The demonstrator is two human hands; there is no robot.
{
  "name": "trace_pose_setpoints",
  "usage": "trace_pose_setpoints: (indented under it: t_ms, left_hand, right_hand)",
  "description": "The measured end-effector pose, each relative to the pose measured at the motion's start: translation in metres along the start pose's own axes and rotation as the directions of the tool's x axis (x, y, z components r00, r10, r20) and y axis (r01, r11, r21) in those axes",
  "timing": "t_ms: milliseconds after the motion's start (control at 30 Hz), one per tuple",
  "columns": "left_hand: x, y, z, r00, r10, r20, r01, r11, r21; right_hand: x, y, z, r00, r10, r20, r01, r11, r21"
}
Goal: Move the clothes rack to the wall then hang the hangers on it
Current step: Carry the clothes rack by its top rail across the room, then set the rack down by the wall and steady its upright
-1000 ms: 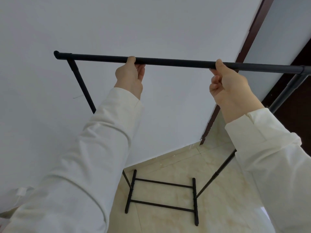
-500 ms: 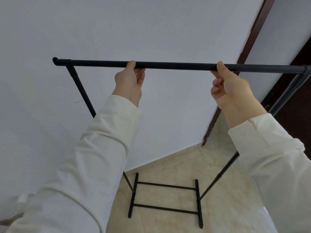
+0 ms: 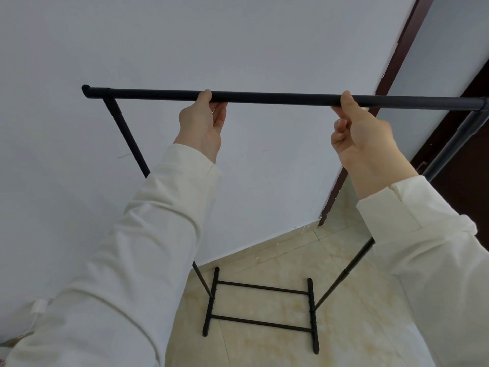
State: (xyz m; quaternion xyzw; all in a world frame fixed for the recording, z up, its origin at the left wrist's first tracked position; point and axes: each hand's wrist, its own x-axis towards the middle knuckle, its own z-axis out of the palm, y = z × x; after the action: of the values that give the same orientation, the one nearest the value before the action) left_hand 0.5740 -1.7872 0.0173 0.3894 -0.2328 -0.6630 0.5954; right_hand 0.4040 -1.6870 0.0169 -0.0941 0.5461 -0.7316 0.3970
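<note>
Both hands, left (image 3: 202,120) and right (image 3: 362,133), grip the rack (image 3: 277,98), now lower, apparently set down near the wall (image 3: 158,43).

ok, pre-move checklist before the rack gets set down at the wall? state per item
1. Left hand gripping the top bar: ok.
2. Right hand gripping the same bar: ok, thumb on top of it.
3. Clothes rack base near the white wall: ok, close to it; contact cannot tell.
4. Base feet flat on the tile floor: cannot tell.
5. Clearance from the dark door frame at the right: cannot tell.
6. Hangers within reach: cannot tell, none in view.
</note>
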Motion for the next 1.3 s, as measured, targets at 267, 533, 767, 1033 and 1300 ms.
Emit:
trace_pose_setpoints:
  t_ms: [267,533,767,1033,1300]
  left_hand:
    - [-0.004,-0.001,0.001,1.000,0.002,0.003,-0.002,1.000,-0.003]
    - [-0.022,-0.015,-0.001,0.999,0.018,-0.041,-0.013,0.992,0.123]
    - [-0.042,-0.034,-0.010,0.999,-0.010,-0.046,0.016,0.992,0.124]
    - [-0.069,-0.042,0.008,0.995,0.004,0.095,-0.029,0.966,0.259]
    - [-0.113,-0.072,0.054,0.881,0.084,0.465,-0.335,0.805,0.489]
  right_hand:
    - [0.001,0.000,-0.003,1.000,-0.005,0.021,0.005,1.000,-0.008]
    - [-0.004,0.001,-0.012,0.999,0.007,0.047,-0.006,1.000,-0.019]
    - [-0.009,0.002,-0.017,0.998,0.008,0.068,-0.006,1.000,-0.018]
    - [-0.014,0.002,-0.025,0.998,0.009,0.054,-0.008,1.000,-0.021]
    - [-0.015,-0.007,-0.102,0.987,-0.110,-0.115,0.098,0.989,-0.108]
